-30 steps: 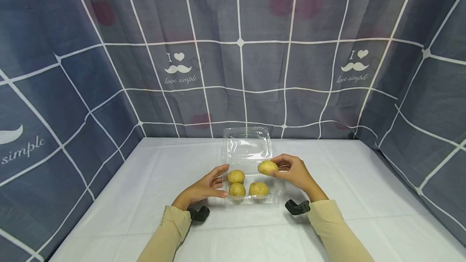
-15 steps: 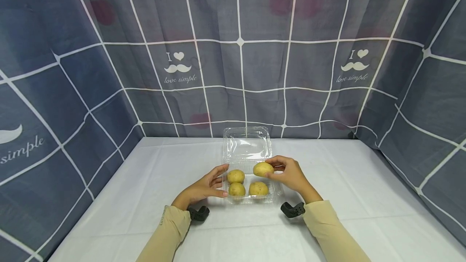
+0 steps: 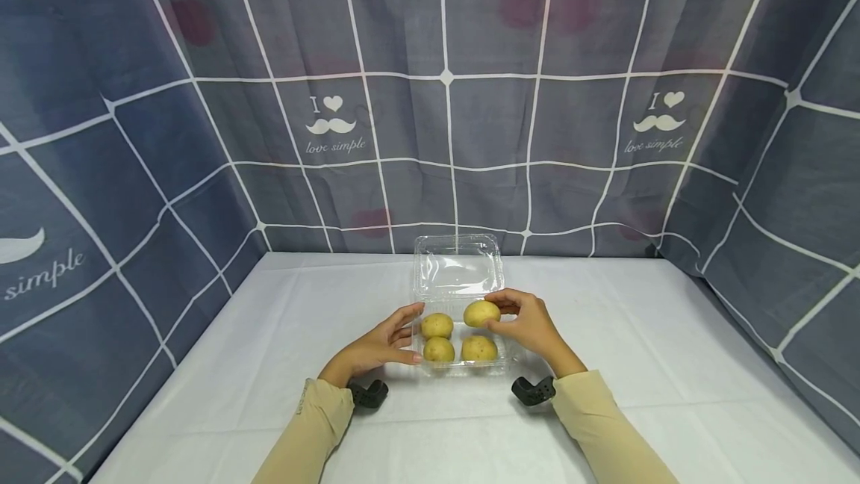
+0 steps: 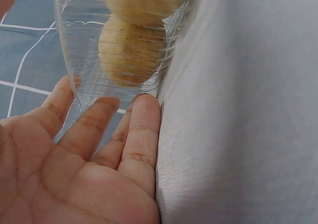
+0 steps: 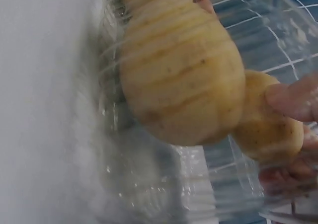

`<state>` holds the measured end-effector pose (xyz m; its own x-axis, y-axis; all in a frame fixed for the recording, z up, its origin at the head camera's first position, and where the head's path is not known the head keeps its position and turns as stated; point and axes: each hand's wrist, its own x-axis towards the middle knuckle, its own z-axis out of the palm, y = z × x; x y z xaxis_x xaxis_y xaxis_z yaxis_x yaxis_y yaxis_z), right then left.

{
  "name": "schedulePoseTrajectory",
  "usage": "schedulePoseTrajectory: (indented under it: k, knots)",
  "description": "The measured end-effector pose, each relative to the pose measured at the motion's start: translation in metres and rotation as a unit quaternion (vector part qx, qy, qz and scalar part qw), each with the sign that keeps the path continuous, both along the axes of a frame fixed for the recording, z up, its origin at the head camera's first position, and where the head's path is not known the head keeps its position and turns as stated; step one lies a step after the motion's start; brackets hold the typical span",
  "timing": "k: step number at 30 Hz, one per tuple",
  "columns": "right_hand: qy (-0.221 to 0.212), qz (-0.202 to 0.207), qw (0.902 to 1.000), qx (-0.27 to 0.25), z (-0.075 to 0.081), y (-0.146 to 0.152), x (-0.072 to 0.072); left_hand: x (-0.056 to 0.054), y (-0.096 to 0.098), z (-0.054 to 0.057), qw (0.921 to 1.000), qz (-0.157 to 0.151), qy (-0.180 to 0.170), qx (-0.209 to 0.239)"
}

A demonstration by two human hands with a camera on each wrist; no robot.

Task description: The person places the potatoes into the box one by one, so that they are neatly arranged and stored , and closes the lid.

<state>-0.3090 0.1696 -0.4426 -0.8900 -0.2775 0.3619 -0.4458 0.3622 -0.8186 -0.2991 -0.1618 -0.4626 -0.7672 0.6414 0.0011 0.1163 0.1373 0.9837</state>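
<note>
A clear plastic clamshell container (image 3: 457, 370) lies with its lid (image 3: 458, 267) tipped back. Two potatoes (image 3: 437, 338) sit in its left half, and another potato (image 3: 480, 348) lies front right. My right hand (image 3: 531, 323) pinches a potato (image 3: 481, 313) over the back right part. In the right wrist view, the thumb (image 5: 293, 99) presses on this held potato (image 5: 268, 129), seen through the ribbed wall. Spread along the container's left side, my left hand (image 3: 376, 346) has its extended fingers at the wall. In the left wrist view the fingertips (image 4: 145, 107) are close to the ribbed plastic.
A white cloth covers the table (image 3: 322, 282). Behind and on both sides hangs a grey-blue curtain (image 3: 484, 125) with white grid lines. A black wrist device (image 3: 369, 394) is on the left wrist, and another black device (image 3: 534, 391) on the right.
My right hand has moved left with the potato and slightly down, further over the container's back right part. The left hand stays at the container's side.
</note>
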Motion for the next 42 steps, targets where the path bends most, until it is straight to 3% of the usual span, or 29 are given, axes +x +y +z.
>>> schedulePoseTrajectory:
  k: [15,31,42]
  knots:
    - [0.002,-0.040,0.9979,0.051,-0.001,-0.008,-0.003,-0.001,0.001,0.000,1.0000,-0.003,0.004,-0.001]
    - [0.027,-0.066,0.9874,0.141,-0.003,-0.015,-0.005,0.000,0.000,0.000,1.0000,-0.006,0.002,0.006]
    - [0.033,-0.053,0.9824,0.176,0.001,-0.015,-0.004,0.000,0.001,0.002,1.0000,-0.005,0.002,0.002]
